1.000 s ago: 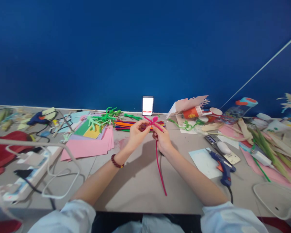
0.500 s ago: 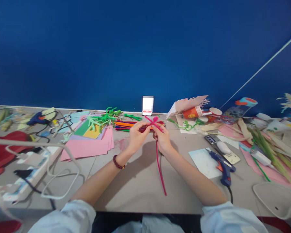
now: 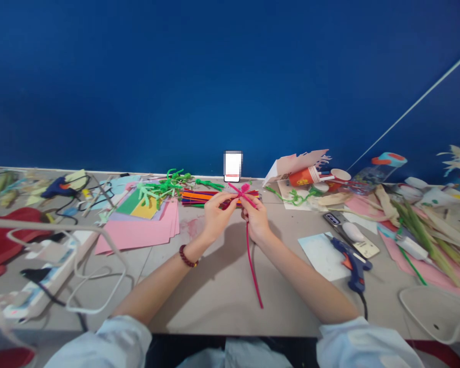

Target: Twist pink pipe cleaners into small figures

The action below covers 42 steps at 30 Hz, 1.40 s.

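Observation:
Between my two hands is a bright pink pipe cleaner (image 3: 254, 268), bent into small loops at the top, with one long end hanging down toward me. My left hand (image 3: 219, 214) pinches the looped part from the left, its fingertips closed. From the right, my right hand (image 3: 257, 219) grips the same pipe cleaner just under the loops. The fingertips partly cover where the strands cross. Behind my hands lies a bundle of orange, purple and red pipe cleaners (image 3: 199, 197).
A phone (image 3: 232, 166) stands upright against the blue wall. On the left are pink paper sheets (image 3: 138, 236), green pipe-cleaner shapes (image 3: 170, 183) and a white power strip (image 3: 55, 273). To the right lie a blue glue gun (image 3: 352, 266), another phone (image 3: 364, 249), paper cups (image 3: 304, 177) and dried husks (image 3: 421, 230).
Almost nothing differs. Both hands keep the same grip on the pink pipe cleaner, and the view has shifted only very slightly.

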Tool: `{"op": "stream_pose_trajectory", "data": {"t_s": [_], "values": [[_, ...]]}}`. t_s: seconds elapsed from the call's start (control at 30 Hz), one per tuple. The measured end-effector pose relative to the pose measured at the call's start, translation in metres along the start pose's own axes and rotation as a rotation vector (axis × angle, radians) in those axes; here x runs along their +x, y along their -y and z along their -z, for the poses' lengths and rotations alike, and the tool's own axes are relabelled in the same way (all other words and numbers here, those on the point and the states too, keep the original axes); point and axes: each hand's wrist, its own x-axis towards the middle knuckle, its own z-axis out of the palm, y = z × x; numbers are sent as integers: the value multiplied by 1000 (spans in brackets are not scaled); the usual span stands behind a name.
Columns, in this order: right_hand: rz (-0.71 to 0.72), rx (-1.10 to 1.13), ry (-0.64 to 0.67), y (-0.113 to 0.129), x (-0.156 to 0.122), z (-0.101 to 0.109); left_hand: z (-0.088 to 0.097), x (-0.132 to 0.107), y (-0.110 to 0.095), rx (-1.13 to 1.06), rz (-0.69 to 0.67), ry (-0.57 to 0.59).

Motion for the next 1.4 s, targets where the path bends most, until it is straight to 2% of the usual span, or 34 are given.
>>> {"op": "stream_pose_trajectory", "data": {"t_s": [0.47,0.57,0.73,0.8,0.97,1.4], "values": [[35,-2,1,-4,1,2,-1,0,6,19,-62,1],[46,-2,-1,-4,2,3,-1,2,7,-22,6,14],[58,-5,4,-3,1,2,-2,4,5,-186,217,50],[57,-4,3,-2,1,2,-3,3,4,-220,250,35],[60,-4,-3,-3,1,1,-6,-1,7,-217,205,-23],[63,-29,10,-1,-1,2,-4,0,1,-179,183,14]]}}
